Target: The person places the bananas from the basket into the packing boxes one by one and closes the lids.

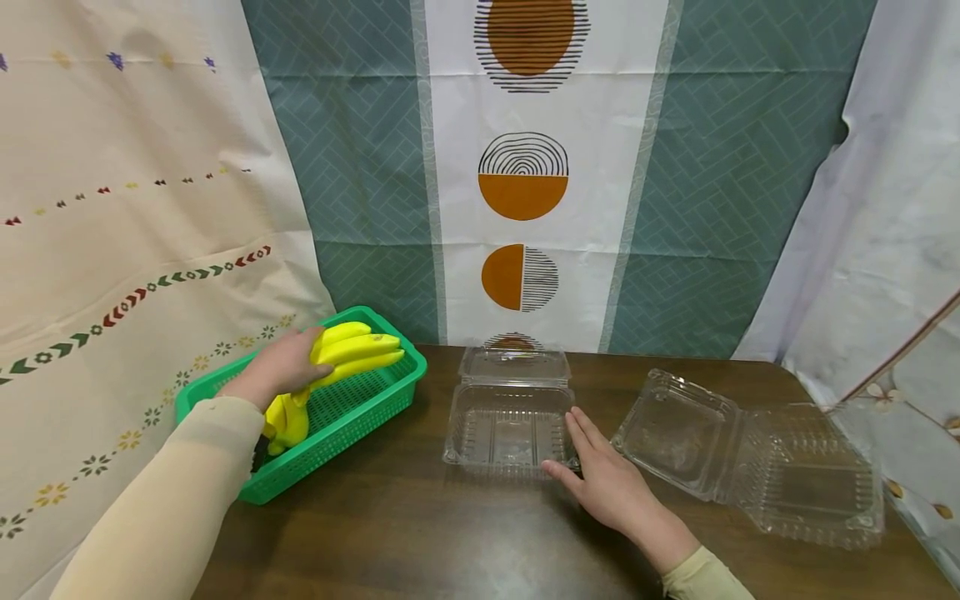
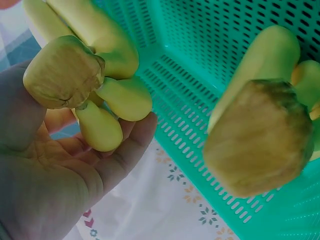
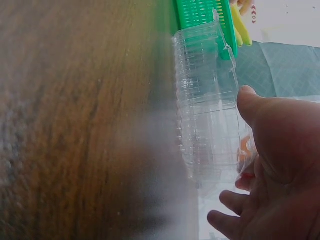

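My left hand (image 1: 283, 365) grips a bunch of yellow bananas (image 1: 358, 348) by the stem end, held over the green plastic basket (image 1: 352, 437) at the left. In the left wrist view the thumb and fingers wrap round the bunch (image 2: 102, 40). A second banana bunch (image 2: 257, 140) lies in the basket, its cut stem facing the camera. At the middle of the table stands a clear plastic clamshell container (image 1: 510, 429) with its lid laid back. Along its right side rests my right hand (image 1: 606, 482), fingers extended, with the thumb (image 3: 247, 102) at the rim.
Another clear clamshell container (image 1: 806, 467) lies unfolded at the right of the brown table (image 1: 390, 533). Behind the table hangs a green and white patterned curtain (image 1: 525, 233). Pale cloth (image 1: 135, 250) covers the left side, close to the basket.
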Demonstrator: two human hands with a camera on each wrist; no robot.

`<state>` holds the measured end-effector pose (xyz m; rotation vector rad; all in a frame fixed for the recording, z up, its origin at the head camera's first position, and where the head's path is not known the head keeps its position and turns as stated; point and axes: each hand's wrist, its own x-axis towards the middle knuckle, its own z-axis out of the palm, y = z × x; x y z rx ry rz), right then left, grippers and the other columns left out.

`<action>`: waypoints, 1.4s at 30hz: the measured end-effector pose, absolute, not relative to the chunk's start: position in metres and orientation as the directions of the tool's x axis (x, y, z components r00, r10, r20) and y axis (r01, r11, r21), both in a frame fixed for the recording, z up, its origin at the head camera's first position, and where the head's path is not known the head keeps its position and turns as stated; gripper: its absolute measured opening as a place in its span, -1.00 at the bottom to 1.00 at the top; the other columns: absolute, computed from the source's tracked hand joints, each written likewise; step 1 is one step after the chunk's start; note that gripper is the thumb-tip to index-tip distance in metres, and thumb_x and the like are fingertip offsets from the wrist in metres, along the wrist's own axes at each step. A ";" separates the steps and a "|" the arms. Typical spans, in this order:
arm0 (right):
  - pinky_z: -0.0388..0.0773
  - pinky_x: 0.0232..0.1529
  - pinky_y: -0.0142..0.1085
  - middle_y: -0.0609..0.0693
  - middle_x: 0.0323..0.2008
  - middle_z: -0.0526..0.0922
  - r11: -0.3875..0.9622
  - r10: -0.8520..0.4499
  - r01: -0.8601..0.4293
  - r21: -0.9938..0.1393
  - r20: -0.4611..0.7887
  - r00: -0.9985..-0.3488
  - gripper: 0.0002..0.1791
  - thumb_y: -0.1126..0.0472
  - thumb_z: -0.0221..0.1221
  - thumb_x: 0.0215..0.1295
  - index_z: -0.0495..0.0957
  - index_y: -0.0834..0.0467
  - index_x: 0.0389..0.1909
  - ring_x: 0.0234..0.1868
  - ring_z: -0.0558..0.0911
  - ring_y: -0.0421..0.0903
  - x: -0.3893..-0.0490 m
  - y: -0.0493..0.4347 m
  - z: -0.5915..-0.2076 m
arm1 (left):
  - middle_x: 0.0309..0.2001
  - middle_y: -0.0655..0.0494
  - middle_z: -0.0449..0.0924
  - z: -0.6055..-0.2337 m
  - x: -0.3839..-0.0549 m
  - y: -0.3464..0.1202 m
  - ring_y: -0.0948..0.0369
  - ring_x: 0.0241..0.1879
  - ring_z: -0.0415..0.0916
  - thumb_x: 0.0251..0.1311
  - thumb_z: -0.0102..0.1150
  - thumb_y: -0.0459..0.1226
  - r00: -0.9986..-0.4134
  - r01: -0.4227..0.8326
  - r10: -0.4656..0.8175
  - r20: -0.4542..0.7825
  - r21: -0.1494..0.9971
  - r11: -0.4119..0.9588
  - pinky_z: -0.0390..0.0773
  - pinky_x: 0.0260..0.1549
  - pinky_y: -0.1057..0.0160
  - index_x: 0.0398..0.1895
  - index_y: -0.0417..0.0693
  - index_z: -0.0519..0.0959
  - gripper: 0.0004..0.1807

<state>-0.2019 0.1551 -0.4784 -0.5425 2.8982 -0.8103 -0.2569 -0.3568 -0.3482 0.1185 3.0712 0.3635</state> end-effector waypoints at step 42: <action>0.41 0.40 0.39 0.12 0.81 -0.11 0.802 -0.340 -0.304 -0.514 0.025 -0.940 0.09 -0.34 0.21 0.60 -0.05 0.14 0.82 0.67 0.24 0.29 -0.202 0.154 -0.482 | 0.36 -0.49 0.40 -0.330 -0.245 -0.283 -0.19 -0.02 0.54 0.50 0.39 -0.18 -0.980 0.181 0.152 0.130 0.262 0.948 0.59 0.01 -0.21 0.69 -0.31 0.21 -0.14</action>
